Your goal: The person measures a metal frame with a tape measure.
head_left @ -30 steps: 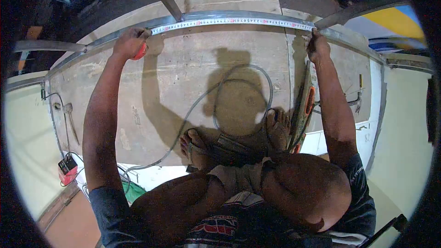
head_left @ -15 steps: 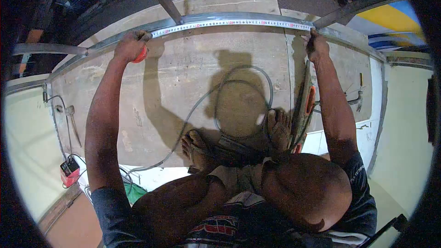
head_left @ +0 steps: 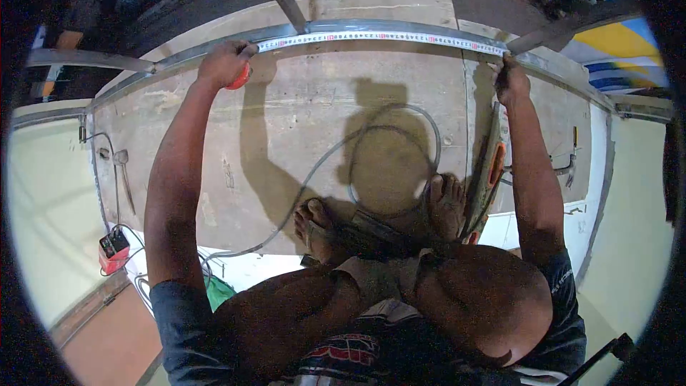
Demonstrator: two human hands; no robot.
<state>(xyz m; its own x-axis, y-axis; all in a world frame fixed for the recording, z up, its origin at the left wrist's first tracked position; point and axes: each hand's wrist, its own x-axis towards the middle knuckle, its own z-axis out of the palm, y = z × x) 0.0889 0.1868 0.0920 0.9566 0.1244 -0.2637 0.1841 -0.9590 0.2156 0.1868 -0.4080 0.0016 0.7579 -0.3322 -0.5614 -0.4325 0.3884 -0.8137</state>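
Observation:
The white blade of a tape measure (head_left: 357,36) stretches along a grey metal bar (head_left: 400,26) at the far side of the boards. My left hand (head_left: 226,66) is closed around the red tape measure case (head_left: 240,77), at the bar's left part. Over on the right, my right hand (head_left: 511,80) pinches the other end of the blade against the bar, close to where a slanted crosspiece (head_left: 543,34) meets it. Another crosspiece (head_left: 286,3) joins the bar between my hands.
A grey cable (head_left: 437,136) loops over the wooden board (head_left: 286,107) before my feet. An orange-and-grey spirit level (head_left: 493,164) lies beside my right foot. A hammer (head_left: 121,161) and a red-and-black box (head_left: 113,250) are at left, a clamp-like metal tool (head_left: 568,171) at right.
The whole view has shifted, so everything appears slightly farther right. Both hands keep their hold, and the tape stays stretched along the bar.

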